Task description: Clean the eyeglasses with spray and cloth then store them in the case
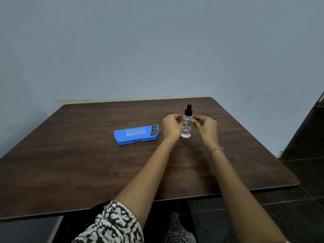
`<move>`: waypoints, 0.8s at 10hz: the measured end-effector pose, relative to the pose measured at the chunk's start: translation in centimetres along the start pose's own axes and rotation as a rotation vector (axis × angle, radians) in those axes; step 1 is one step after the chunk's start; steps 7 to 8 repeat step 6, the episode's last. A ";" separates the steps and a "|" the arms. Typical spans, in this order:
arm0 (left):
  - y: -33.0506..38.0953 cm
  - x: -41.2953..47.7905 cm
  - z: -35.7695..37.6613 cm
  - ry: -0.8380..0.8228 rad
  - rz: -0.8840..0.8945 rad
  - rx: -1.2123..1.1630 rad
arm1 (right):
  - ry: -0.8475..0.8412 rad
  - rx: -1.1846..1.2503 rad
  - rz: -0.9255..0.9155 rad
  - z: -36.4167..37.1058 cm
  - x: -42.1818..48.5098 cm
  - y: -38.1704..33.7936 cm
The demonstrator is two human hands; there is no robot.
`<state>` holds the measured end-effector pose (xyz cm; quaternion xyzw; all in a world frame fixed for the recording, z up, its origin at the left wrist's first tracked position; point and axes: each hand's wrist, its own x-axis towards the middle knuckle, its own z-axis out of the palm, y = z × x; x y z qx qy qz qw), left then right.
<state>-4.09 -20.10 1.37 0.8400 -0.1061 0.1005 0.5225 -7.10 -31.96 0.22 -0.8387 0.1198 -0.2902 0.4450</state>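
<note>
- Desk (87,163): dark wood-grain top that carries the case and the bottle.
- Case (136,135): blue, hard-shelled, with white print on the lid. It lies flat and closed, left of the hands, so what is in it is hidden. It looks stiff and light, and is best held by its long sides and opened at the front seam.
- Left hand (172,126) and right hand (205,125): raised on either side of the bottle with fingers curled inward. They may be pinching something thin, but I cannot tell whether they grip anything or touch the bottle.
- Bottle (187,127): clear, with a black pump top, standing upright between the hands. It holds only a little clear liquid at the bottom, so it is probably light and easy to tip. The smooth wall could be slippery; hold it round the body with a finger on the pump.
- Eyeglasses: not plainly visible. A faint thin line by the right fingertips could be a frame, or they may be in the case. They would be fragile, so hold them by the frame and keep off the lenses.
</note>
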 end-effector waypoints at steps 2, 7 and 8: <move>-1.0 1.5 -2.8 0.066 0.015 0.094 | -0.128 0.001 -0.072 1.8 1.0 -2.3; -2.5 1.1 -4.4 0.028 -0.028 0.122 | -0.217 -0.033 -0.057 3.1 0.1 -2.3; -2.5 1.1 -4.4 0.028 -0.028 0.122 | -0.217 -0.033 -0.057 3.1 0.1 -2.3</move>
